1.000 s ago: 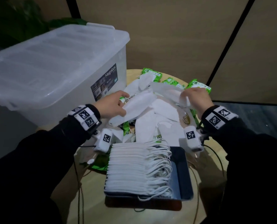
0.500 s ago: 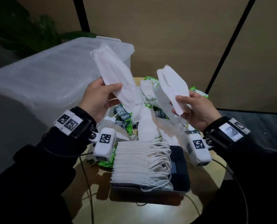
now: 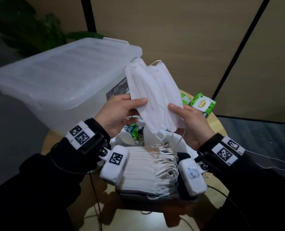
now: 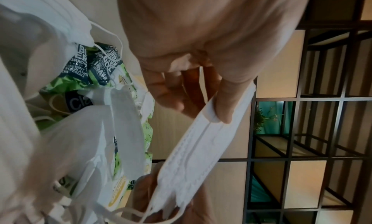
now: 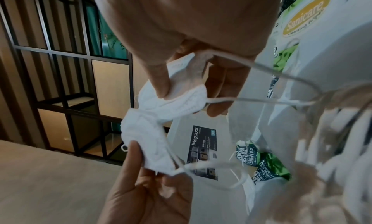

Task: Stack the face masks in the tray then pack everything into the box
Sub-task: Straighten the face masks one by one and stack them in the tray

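Wooden round table (image 3: 216, 124) | beige panelled wall (image 3: 171, 39) | both grips pinching face masks (image 3: 155, 90)

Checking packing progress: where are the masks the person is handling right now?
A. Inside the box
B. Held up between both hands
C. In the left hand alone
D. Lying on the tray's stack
B: the masks are gripped by the left hand and right hand, above the tray.
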The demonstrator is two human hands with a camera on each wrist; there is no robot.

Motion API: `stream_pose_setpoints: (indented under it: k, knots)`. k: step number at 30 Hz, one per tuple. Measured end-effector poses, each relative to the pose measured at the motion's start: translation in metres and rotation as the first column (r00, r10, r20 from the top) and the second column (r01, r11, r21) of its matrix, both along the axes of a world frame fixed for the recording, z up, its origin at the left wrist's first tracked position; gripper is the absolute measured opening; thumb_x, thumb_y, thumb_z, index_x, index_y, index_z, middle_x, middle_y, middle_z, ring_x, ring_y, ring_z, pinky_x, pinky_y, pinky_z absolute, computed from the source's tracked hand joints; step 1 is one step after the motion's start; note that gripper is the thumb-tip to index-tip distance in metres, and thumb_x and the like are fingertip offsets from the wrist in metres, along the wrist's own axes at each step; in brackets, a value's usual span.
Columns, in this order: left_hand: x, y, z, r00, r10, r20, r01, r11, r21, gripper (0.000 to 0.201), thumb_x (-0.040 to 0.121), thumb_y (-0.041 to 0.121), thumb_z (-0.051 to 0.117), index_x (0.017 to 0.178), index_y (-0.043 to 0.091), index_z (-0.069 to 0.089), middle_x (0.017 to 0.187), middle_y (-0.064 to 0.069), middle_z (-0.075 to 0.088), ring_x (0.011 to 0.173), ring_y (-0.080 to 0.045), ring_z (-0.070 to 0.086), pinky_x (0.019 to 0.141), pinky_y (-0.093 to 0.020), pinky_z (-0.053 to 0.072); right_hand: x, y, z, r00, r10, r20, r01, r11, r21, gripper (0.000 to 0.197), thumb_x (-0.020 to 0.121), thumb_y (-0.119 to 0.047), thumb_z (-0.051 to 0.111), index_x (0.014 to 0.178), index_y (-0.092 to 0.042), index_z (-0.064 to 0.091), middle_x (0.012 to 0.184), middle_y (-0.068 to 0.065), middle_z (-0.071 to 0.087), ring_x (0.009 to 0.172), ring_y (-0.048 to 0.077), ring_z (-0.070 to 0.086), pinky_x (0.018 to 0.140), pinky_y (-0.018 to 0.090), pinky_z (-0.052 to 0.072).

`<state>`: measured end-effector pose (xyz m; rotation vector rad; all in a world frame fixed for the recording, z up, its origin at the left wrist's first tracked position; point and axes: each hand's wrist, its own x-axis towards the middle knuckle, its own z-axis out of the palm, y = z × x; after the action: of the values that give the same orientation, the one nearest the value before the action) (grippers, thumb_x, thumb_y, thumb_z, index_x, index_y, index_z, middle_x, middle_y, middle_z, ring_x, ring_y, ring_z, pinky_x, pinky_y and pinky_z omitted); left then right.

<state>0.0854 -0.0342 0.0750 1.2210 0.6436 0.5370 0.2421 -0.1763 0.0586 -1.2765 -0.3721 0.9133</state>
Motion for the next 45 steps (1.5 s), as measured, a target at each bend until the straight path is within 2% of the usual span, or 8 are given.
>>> stream_pose_setpoints:
  k: [12,19,24,29,36,38,41,45]
  knots:
    - [0.013,-0.014,-0.024,0.998,0.034,-0.05,-0.033,0.999,0.009,0.045,0.073,-0.002,0.086,0.109,0.01,0.063,0.085,-0.008,0.071,0.06,-0.015,0.06,0.047,-0.025,0.052,-0.007,-0.001,-0.008,0.966,0.219,0.136,-0.218,0.976,-0.02,0.028,0.095,0.001,0.057,0.119,0.003,0.071,0.107,0.02,0.075,0.084,0.027,0.072,0.078,0.038,0.056]
    - [0.016,-0.013,-0.029,0.996,0.01,-0.088,-0.005,0.999,0.046,0.027,0.075,0.006,0.087,0.1,0.011,0.077,0.075,-0.002,0.065,0.063,-0.012,0.051,0.05,-0.023,0.045,0.0,-0.006,-0.009,0.921,0.341,0.187,-0.307,0.933,-0.189,0.022,0.094,-0.015,0.06,0.1,-0.001,0.075,0.09,0.025,0.068,0.074,0.033,0.056,0.06,0.034,0.04]
    - [0.013,-0.004,-0.026,0.991,0.122,-0.062,-0.121,0.993,0.011,0.026,0.078,0.008,0.086,0.1,0.012,0.073,0.1,-0.007,0.078,0.084,-0.018,0.069,0.056,-0.026,0.054,0.0,-0.006,-0.009,0.945,0.31,0.102,-0.301,0.949,-0.097,0.063,0.086,-0.06,0.063,0.117,-0.007,0.075,0.102,0.014,0.075,0.073,0.032,0.067,0.055,0.031,0.052]
    - [0.011,0.006,-0.021,0.983,0.175,0.063,-0.167,0.979,-0.115,0.033,0.088,0.0,0.075,0.119,0.004,0.067,0.109,-0.01,0.078,0.088,-0.025,0.074,0.07,-0.033,0.064,0.012,-0.005,-0.016,0.949,0.154,0.276,-0.123,0.984,-0.126,0.01,0.092,-0.006,0.071,0.083,-0.001,0.072,0.072,0.012,0.066,0.059,0.022,0.052,0.052,0.028,0.044]
    - [0.006,0.023,-0.008,0.93,0.302,0.209,-0.259,0.943,-0.209,0.037,0.087,-0.009,0.071,0.121,0.002,0.064,0.11,-0.013,0.078,0.095,-0.026,0.077,0.075,-0.037,0.064,0.041,-0.01,0.007,0.937,-0.051,-0.347,0.143,0.959,0.244,0.011,0.068,-0.01,0.048,0.058,-0.013,0.049,0.072,0.012,0.052,0.074,0.028,0.066,0.097,0.045,0.054]
    - [0.007,0.021,-0.008,0.931,0.288,0.223,-0.237,0.944,-0.228,0.031,0.087,-0.009,0.07,0.115,0.003,0.067,0.105,-0.012,0.078,0.094,-0.025,0.077,0.077,-0.038,0.064,0.044,-0.014,0.01,0.909,0.013,-0.416,0.138,0.934,0.331,0.017,0.073,-0.015,0.049,0.058,-0.017,0.044,0.061,0.003,0.036,0.055,0.021,0.053,0.088,0.042,0.058]
    - [0.009,0.017,-0.007,0.935,0.26,0.24,-0.191,0.942,-0.278,0.034,0.086,-0.011,0.069,0.115,0.005,0.068,0.107,-0.013,0.077,0.097,-0.027,0.076,0.079,-0.039,0.064,0.04,-0.013,0.008,0.958,0.122,-0.261,-0.072,0.978,0.195,0.035,0.093,-0.035,0.059,0.068,-0.025,0.037,0.058,-0.006,0.011,0.045,0.013,0.013,0.041,0.023,0.031]
    - [0.008,0.008,-0.006,0.958,0.193,0.214,-0.157,0.972,-0.177,0.041,0.086,-0.012,0.068,0.123,0.004,0.064,0.116,-0.015,0.075,0.099,-0.027,0.075,0.083,-0.042,0.063,0.031,-0.012,0.001,0.957,0.194,0.215,-0.176,0.979,-0.1,0.035,0.082,-0.044,0.081,0.097,-0.019,0.063,0.063,-0.003,0.017,0.051,0.014,0.013,0.048,0.022,0.015]
